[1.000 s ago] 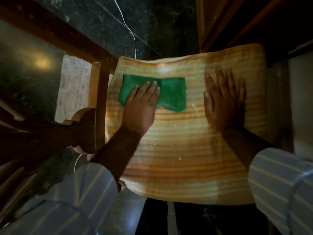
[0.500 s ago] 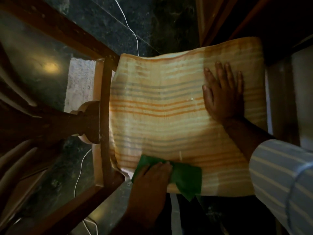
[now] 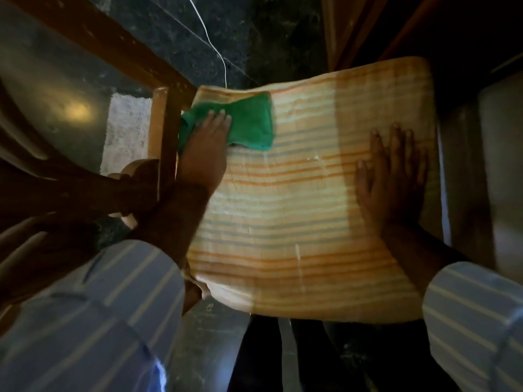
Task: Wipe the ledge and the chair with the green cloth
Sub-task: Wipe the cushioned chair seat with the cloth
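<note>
The chair's seat cushion (image 3: 305,216) has orange and pale stripes and fills the middle of the view. A green cloth (image 3: 252,123) lies at its far left corner, partly hanging over the left edge. My left hand (image 3: 205,148) presses flat on the cloth, fingers pointing away from me. Flat on the cushion's right side rests my right hand (image 3: 392,176), fingers spread, holding nothing. The chair's wooden armrest frame (image 3: 161,131) runs along the cushion's left edge.
A carved wooden chair post (image 3: 135,179) stands left of the seat. A white cable (image 3: 218,55) crosses the dark stone floor (image 3: 198,38) beyond the chair. A pale rug (image 3: 124,131) lies to the left. Dark wooden furniture (image 3: 368,29) rises behind the cushion on the right.
My left hand slid the green cloth from the far left down to the cushion's near edge, then back up to the far left corner. My right hand stayed pressed on the right side.
</note>
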`<state>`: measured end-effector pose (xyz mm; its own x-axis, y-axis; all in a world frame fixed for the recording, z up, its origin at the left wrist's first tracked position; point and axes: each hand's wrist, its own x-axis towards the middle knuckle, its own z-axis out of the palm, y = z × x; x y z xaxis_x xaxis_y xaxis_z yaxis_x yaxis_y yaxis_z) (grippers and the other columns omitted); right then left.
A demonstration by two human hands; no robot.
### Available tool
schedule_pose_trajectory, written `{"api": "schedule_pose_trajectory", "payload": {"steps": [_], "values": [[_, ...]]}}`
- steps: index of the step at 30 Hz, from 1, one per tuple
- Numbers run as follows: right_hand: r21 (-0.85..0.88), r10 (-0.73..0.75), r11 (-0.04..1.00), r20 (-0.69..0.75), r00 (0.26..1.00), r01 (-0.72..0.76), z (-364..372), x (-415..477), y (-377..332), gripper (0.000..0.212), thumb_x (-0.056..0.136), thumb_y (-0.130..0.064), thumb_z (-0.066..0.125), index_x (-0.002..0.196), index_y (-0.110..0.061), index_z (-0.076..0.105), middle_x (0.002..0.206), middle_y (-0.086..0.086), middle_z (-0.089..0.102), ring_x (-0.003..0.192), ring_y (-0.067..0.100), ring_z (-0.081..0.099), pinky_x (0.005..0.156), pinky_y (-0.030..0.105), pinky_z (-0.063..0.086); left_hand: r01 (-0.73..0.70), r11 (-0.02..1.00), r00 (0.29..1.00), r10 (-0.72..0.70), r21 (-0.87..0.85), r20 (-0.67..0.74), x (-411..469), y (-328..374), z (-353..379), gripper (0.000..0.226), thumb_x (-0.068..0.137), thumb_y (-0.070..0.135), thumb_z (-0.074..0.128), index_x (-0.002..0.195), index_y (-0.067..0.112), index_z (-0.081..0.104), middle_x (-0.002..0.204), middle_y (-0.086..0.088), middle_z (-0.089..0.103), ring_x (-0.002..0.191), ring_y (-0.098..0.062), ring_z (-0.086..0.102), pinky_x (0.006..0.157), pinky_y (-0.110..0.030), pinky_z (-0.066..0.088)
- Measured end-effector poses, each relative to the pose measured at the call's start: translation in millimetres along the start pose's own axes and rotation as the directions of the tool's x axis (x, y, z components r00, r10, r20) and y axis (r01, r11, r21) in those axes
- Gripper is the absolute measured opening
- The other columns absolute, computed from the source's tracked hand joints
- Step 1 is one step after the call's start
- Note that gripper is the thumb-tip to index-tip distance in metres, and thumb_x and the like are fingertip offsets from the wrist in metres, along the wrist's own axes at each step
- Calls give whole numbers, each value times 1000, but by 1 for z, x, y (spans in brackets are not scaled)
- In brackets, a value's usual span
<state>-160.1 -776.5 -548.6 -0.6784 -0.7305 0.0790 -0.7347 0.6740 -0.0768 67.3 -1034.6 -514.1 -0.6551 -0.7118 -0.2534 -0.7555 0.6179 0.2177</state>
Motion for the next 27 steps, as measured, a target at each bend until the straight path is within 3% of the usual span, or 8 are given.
{"api": "schedule_pose_trajectory", "payload": {"steps": [5,13,16,19,20,22,24,27], "values": [[-13,4,1000,-29,1000,-4,4,-2,-1,63,108,-54,19,167,-32,19,177,8,19,164,33,20,130,57,19,129,983,989,-137,-128,-59,-91,15,35,55,97,13,35,152,8,37,162,-8,33,152,-23,25,125,-41,14],[0,21,1000,0,1000,-21,4,-1,-1,62,109,-53,25,167,-31,20,177,8,18,164,33,18,130,56,17,201,911,975,-150,-360,165,-263,72,39,53,85,-3,52,137,4,59,146,-4,50,139,-26,47,117,-34,25],[9,25,1000,11,1000,-25,2,0,-2,62,109,-51,27,167,-29,22,177,9,19,164,33,18,130,57,18,493,710,862,-477,-503,170,-248,79,17,33,101,20,51,128,9,66,118,-17,72,110,-35,68,93,-40,51],[12,25,1000,0,1000,-25,0,-1,-2,62,109,-50,30,167,-28,25,176,9,21,164,33,20,130,57,19,369,765,892,-451,-527,-31,-192,88,-23,30,104,36,46,105,13,66,70,3,62,62,-9,61,61,-11,42],[14,24,1000,-4,1000,-24,1,-1,-3,62,109,-50,31,167,-28,25,176,9,22,163,33,20,129,58,19,294,793,909,-405,-534,-101,-168,91,-31,28,105,35,45,99,16,63,66,8,57,58,-8,55,55,-15,37],[13,24,1000,-16,1000,-24,2,-1,-3,62,109,-50,32,166,-29,26,176,9,23,163,33,21,130,57,19,191,829,923,-334,-525,-191,-112,95,-35,30,107,29,43,102,7,63,83,-3,65,72,-13,59,63,-24,39],[5,23,1000,-30,999,-23,5,-2,-3,61,109,-50,32,166,-29,27,176,8,24,163,32,22,130,56,18,111,907,945,-224,-406,-240,-54,103,-24,31,105,18,45,120,-3,61,116,-20,66,107,-32,63,90,-39,49],[12,21,1000,-46,999,-20,8,-1,-1,59,109,-47,33,165,-30,30,175,8,26,163,32,24,130,56,19,-8,960,992,-28,-281,-123,5,124,6,45,99,3,43,144,-4,45,153,-23,44,142,-35,39,120,-45,28]]}}
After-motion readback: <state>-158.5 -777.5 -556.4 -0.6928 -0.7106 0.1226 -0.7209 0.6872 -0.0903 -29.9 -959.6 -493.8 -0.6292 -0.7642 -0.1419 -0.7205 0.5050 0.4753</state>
